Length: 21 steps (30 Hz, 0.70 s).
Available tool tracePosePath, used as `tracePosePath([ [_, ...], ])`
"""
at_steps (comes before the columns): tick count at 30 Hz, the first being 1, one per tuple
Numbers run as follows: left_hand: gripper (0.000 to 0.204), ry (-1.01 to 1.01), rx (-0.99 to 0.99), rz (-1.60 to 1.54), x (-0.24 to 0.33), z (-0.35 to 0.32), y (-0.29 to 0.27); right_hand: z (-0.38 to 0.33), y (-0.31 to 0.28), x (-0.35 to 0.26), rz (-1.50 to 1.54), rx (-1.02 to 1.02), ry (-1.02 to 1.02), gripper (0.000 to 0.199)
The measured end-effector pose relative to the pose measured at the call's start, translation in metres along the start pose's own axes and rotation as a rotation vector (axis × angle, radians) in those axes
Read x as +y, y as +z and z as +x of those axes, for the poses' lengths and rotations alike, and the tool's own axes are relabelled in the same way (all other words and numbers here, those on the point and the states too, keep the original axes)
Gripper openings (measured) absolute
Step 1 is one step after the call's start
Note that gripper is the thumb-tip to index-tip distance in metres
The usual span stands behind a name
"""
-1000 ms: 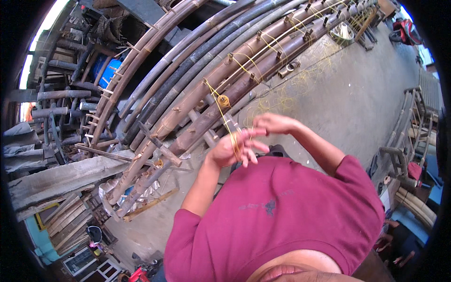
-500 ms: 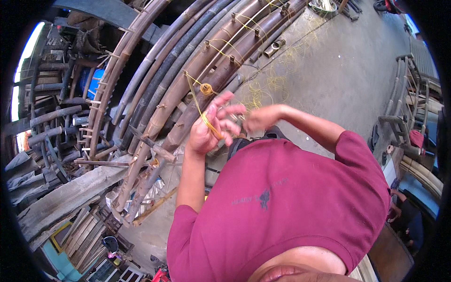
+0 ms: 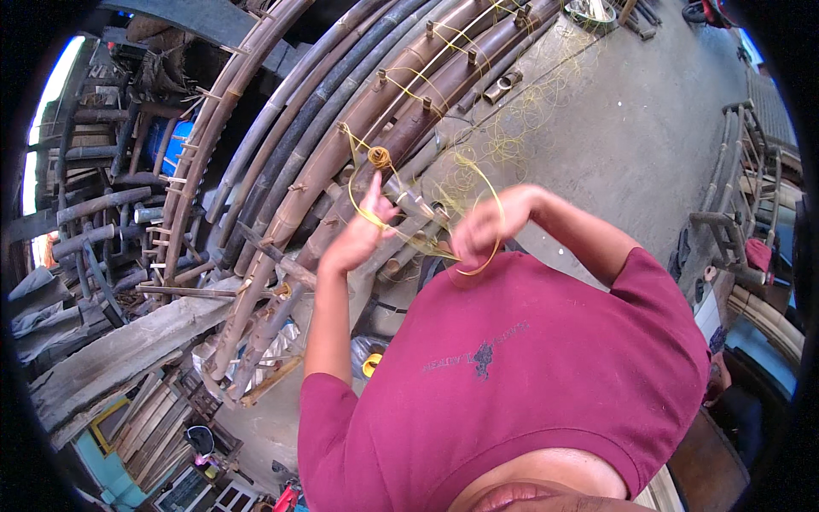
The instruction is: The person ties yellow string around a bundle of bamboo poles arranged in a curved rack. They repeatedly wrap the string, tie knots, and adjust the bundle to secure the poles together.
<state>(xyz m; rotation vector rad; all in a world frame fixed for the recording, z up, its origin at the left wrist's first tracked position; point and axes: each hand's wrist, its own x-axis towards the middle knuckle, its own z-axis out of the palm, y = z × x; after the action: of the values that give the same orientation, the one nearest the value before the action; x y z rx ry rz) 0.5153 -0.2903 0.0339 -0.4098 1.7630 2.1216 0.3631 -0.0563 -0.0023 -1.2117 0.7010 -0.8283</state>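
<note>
A thin yellow strand (image 3: 468,165), like a split-cane or plastic strip, bends in a wide loop between my hands. My left hand (image 3: 365,232) has one finger stretched toward the brown pole, while its other fingers curl in with the strand across them. In front of my chest, my right hand (image 3: 490,229) is bent at the wrist and slightly blurred, its fingers closed on the strand. Just beyond my left hand, an orange-yellow coil (image 3: 380,157) is wound on a peg of the brown bamboo pole (image 3: 409,128). Strands run from peg to peg along the poles.
Long curved dark poles (image 3: 328,94) lie side by side at the left. Loose tangled yellow strand (image 3: 512,128) spreads over the concrete floor (image 3: 623,145). A short bamboo piece (image 3: 502,87) lies beside the poles. Bamboo frames (image 3: 721,196) stand at the right, wood planks (image 3: 162,418) at lower left.
My left hand has gone from spread fingers to mostly curled ones, moving slightly up. My right hand has shifted a little to the right, and a wide loop of strand now shows around it.
</note>
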Motion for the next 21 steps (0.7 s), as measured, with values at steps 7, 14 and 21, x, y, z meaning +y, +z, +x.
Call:
tracePosePath([
  [7,0.076,0.070,-0.012,-0.192,0.055,-0.020,-0.021,-0.035,-0.026,0.072,0.140,0.404,0.434,0.028],
  [14,0.079,0.222,-0.078,-0.264,0.051,-0.035,-0.055,-0.140,-0.053,0.180,-0.670,0.615,1.034,0.019],
  [21,0.082,0.082,-0.223,-0.167,0.025,0.022,0.001,0.003,-0.023,0.009,-0.792,1.199,-0.022,0.039],
])
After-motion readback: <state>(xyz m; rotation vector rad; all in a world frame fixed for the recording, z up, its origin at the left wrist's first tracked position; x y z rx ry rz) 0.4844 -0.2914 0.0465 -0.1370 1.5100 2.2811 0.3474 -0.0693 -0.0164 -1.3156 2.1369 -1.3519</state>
